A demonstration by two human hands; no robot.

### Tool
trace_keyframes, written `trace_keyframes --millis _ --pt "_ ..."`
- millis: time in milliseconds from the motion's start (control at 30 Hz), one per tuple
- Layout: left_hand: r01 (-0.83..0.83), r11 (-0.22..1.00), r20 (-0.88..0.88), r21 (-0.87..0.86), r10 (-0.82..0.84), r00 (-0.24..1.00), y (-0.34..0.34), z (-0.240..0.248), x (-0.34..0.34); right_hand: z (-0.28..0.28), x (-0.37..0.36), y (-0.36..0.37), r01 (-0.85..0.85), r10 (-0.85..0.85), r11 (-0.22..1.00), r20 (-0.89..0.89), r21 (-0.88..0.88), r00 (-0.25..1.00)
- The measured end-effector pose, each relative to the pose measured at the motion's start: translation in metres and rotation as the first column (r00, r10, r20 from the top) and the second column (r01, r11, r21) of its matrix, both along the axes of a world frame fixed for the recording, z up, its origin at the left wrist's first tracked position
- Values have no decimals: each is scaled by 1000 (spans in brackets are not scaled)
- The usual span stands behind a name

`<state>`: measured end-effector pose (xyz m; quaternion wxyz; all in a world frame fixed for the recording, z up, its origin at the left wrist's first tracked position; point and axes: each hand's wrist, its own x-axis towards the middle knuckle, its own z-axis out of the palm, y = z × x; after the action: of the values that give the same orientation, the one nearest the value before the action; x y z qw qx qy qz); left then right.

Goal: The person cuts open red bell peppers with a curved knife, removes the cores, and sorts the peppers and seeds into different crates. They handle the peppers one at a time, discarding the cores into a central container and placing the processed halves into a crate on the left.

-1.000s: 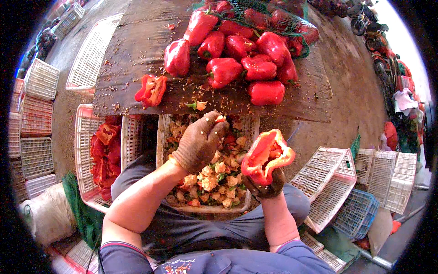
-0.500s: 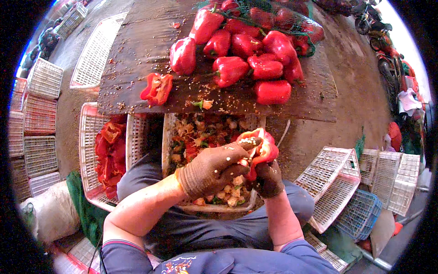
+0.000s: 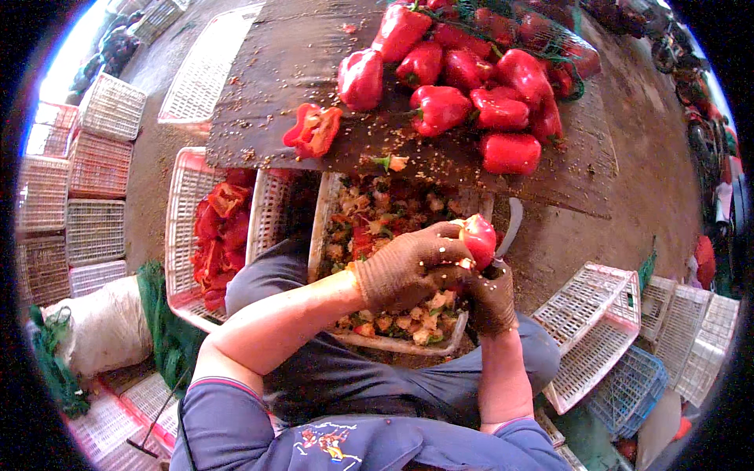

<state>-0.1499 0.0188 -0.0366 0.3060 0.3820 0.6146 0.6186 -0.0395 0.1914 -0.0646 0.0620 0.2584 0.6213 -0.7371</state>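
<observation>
A cut red bell pepper [image 3: 477, 240] is held over the crate between my knees, its red skin facing up. My left hand [image 3: 414, 265], in a brown knit glove with seeds stuck to it, closes its fingers on the pepper's left side. Just below and to the right, my gloved right hand [image 3: 492, 295] is curled shut. A curved grey knife blade [image 3: 513, 226] rises from beside it; the handle is hidden in the fist. Under my hands, the crate [image 3: 317, 228] contains pale cores, seeds and green stems.
Whole red peppers [image 3: 441, 110] lie on the seed-strewn board [image 3: 259, 102], partly under green netting [image 3: 561, 47]. An opened pepper [image 3: 312, 130] lies near its edge. Left, a white crate [image 3: 179, 228] contains pepper pieces. Stacked crates [image 3: 100, 173] stand far left; others [image 3: 593, 337] lean right.
The pepper has turned from its open, pale inside to its red skin. The blade now shows broad instead of as a thin line. The whole view has shifted, moving the scene rightward.
</observation>
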Motion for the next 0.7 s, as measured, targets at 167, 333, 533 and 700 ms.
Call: trace_keyframes --millis 167,333,533,700 --pt "25 999 124 -46 -19 992 1 -9 5 -9 1 0 -41 49 971 -26 234 998" --pt "230 971 223 59 -238 945 -2 -11 -3 5 5 3 -1 7 991 -51 133 999" --pt "441 888 559 -134 -299 773 7 -1 -8 4 24 -2 -85 94 987 59 -137 994" --pt "503 863 65 50 -506 860 -1 9 -4 16 31 -1 -141 145 952 -6 -271 989"
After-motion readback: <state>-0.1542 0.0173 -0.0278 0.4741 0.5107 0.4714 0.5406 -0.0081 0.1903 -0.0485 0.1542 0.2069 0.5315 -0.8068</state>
